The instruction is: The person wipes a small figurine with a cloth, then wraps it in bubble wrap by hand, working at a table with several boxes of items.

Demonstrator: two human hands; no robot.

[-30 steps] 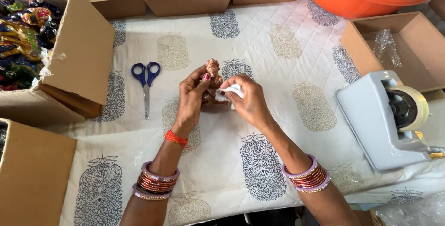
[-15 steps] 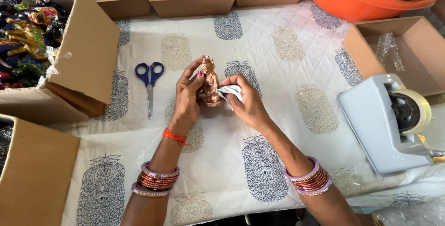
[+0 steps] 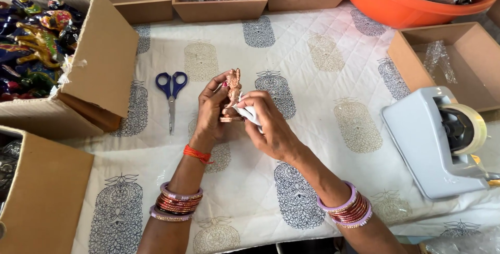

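My left hand (image 3: 210, 112) grips a small copper-coloured figurine (image 3: 232, 91) upright above the patterned white cloth (image 3: 312, 77). My right hand (image 3: 271, 126) presses a small white piece (image 3: 249, 113), paper or cloth, against the figurine's lower side. Both wrists wear stacks of bangles, and the left also has an orange thread. Blue-handled scissors (image 3: 171, 93) lie on the cloth just left of my left hand.
A grey tape dispenser (image 3: 435, 142) stands at the right. An open cardboard box of colourful figurines (image 3: 31, 40) sits at the left, another cardboard box (image 3: 44, 191) below it. Wooden trays (image 3: 219, 6) line the back, an orange tub (image 3: 411, 1) and a tray with plastic wrap (image 3: 448, 61) at the right.
My hands have stayed over the middle of the cloth with the figurine. The right hand has shifted the white piece slightly lower on the figurine.
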